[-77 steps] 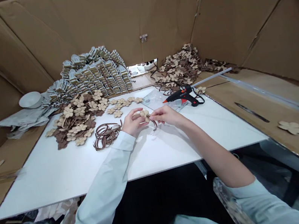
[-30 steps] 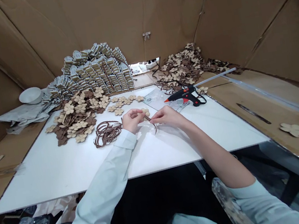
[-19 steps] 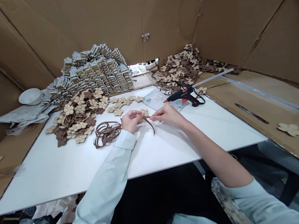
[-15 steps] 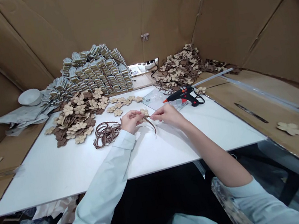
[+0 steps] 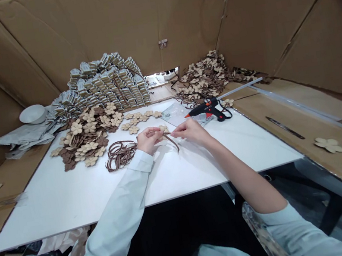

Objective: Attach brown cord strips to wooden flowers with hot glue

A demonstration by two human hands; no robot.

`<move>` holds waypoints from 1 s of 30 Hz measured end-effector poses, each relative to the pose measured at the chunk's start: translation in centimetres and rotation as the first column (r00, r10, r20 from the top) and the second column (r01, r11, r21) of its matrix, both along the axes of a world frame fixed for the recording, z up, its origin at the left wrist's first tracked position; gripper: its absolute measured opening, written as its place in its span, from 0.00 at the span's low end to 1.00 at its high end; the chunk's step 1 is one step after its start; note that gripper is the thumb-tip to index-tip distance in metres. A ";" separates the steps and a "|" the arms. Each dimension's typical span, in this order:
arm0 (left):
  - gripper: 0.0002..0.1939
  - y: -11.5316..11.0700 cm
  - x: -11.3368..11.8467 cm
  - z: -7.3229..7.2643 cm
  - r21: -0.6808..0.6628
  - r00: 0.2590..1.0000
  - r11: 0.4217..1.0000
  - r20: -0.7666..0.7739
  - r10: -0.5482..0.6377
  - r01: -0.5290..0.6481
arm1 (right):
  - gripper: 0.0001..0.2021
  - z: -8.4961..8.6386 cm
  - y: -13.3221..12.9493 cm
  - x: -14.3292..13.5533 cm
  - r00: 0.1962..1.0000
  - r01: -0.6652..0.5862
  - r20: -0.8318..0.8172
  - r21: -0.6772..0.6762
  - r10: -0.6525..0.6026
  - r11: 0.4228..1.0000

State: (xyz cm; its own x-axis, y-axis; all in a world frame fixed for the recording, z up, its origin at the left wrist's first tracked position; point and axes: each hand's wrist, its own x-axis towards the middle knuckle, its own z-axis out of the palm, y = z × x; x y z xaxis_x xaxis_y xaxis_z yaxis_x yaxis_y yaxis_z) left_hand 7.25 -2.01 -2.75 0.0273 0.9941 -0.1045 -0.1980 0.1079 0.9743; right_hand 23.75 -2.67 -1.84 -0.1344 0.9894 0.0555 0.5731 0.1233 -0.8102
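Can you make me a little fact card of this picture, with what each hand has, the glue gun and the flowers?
Left hand: pinching a beige flower-shaped cutout
Right hand: pinching a thin brown cord in front of that cutout
Black-and-orange plastic glue gun: lying by a clear flat sheet, tip pointing left
Beige-and-brown flower heap: left side of the white tabletop

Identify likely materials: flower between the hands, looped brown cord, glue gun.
Flower: perhaps felt or faux leather, beige, matte; no gloss shows, but it's small.
Looped brown cord: likely leather or imitation; pale-edged, bending into loose loops.
Glue gun: probably moulded plastic, black with orange parts; smooth, contoured body.
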 end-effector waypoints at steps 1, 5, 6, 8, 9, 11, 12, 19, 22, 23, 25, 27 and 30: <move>0.19 0.0 0.0 -0.1 0.003 1.000 1.000 -0.001 -0.003 0.003 | 0.16 0.0 0.0 0.0 1.000 0.001 0.000 0.001 -0.001 1.000; 0.20 0.2 0.0 -0.3 0.025 1.000 1.000 0.003 -0.013 0.013 | 0.16 -0.1 0.1 0.0 1.000 0.003 0.002 -0.013 -0.003 1.000; 0.20 0.2 -0.1 -0.3 0.030 1.000 0.999 0.006 -0.017 0.017 | 0.16 -0.2 0.1 0.0 1.000 0.003 0.005 -0.017 -0.003 1.000; 0.20 0.2 -0.1 -0.3 0.038 1.000 0.999 0.011 -0.029 0.029 | 0.16 -0.2 0.1 0.0 1.000 0.002 0.011 -0.022 -0.002 1.000; 0.20 0.2 -0.1 -0.3 0.043 0.999 0.998 0.011 -0.036 0.035 | 0.16 -0.2 0.1 0.0 1.000 0.002 0.015 -0.023 -0.002 1.000; 0.21 0.1 -0.1 -0.3 0.055 0.999 0.998 0.008 -0.041 0.040 | 0.16 -0.1 0.1 0.0 1.000 0.004 0.022 -0.018 -0.004 1.000; 0.22 0.1 -0.1 -0.3 0.060 0.999 0.997 0.005 -0.042 0.042 | 0.15 -0.1 0.0 0.0 1.000 0.007 0.025 -0.014 -0.006 1.000; 0.26 0.2 -0.1 -0.3 0.032 0.997 0.996 0.001 -0.083 0.083 | 0.15 0.1 0.0 0.1 1.000 0.009 0.026 0.001 -0.009 1.000; 0.23 0.3 0.0 -0.4 0.012 0.996 0.996 0.015 -0.091 0.091 | 0.15 0.1 0.0 0.1 1.000 0.009 0.018 -0.001 -0.009 1.000; 0.23 0.3 0.0 -0.4 0.004 0.996 0.996 0.024 -0.084 0.084 | 0.15 0.1 0.0 0.2 1.000 0.008 0.017 -0.004 -0.008 1.000; 0.23 0.2 0.0 -0.3 -0.012 0.997 0.998 0.043 -0.067 0.067 | 0.15 0.0 0.1 0.2 1.000 0.006 0.014 -0.005 -0.005 1.000; 0.22 0.2 0.0 -0.3 -0.030 0.997 0.998 0.052 -0.055 0.056 | 0.15 -0.1 0.1 0.2 1.000 0.001 0.012 -0.002 -0.001 1.000; 0.22 0.1 0.0 -0.2 -0.052 0.998 0.998 0.047 -0.043 0.046 | 0.15 -0.1 0.1 0.2 1.000 -0.003 0.015 -0.011 0.003 1.000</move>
State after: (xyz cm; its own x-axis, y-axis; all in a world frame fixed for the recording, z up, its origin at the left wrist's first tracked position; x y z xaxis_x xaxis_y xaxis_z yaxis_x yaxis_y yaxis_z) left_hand 7.23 -1.89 -2.93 0.0771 0.9849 -0.1549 -0.2358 0.1690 0.9570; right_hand 23.92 -2.60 -1.97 -0.1381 0.9895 0.0424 0.5847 0.1160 -0.8029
